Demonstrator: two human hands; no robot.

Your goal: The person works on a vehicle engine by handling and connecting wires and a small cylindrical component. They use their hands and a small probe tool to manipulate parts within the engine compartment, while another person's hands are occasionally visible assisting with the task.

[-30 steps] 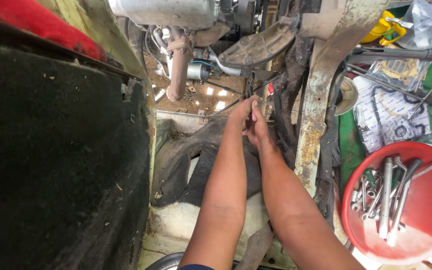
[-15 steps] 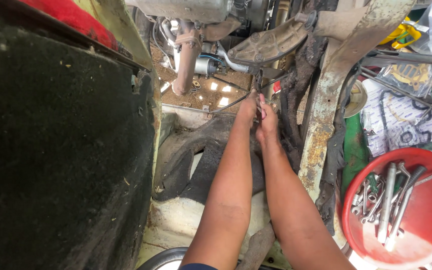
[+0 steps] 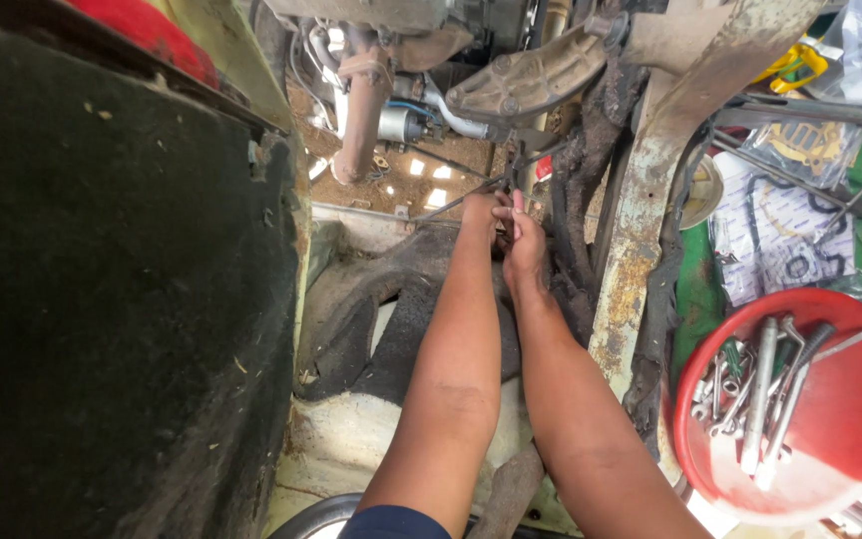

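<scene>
Both my arms reach forward into the stripped floor of an old vehicle. My left hand [image 3: 481, 212] and my right hand [image 3: 523, 238] meet side by side around a thin metal rod or cable [image 3: 451, 198] that runs up toward a greasy engine bracket [image 3: 531, 75]. The fingers of both hands are curled close on something small at that spot; what exactly they pinch is hidden by the hands. A small red part [image 3: 543, 168] shows just beyond the fingertips.
A black panel [image 3: 102, 299] fills the left. A rusty frame rail [image 3: 650, 200] runs along the right of my arms. A red bowl [image 3: 850, 399] with several wrenches sits at lower right, gasket sheets [image 3: 780, 230] behind it. An exhaust pipe [image 3: 361, 110] hangs ahead.
My hands stay together at the same spot on the rod. The view has shifted slightly, with the arms a little further right.
</scene>
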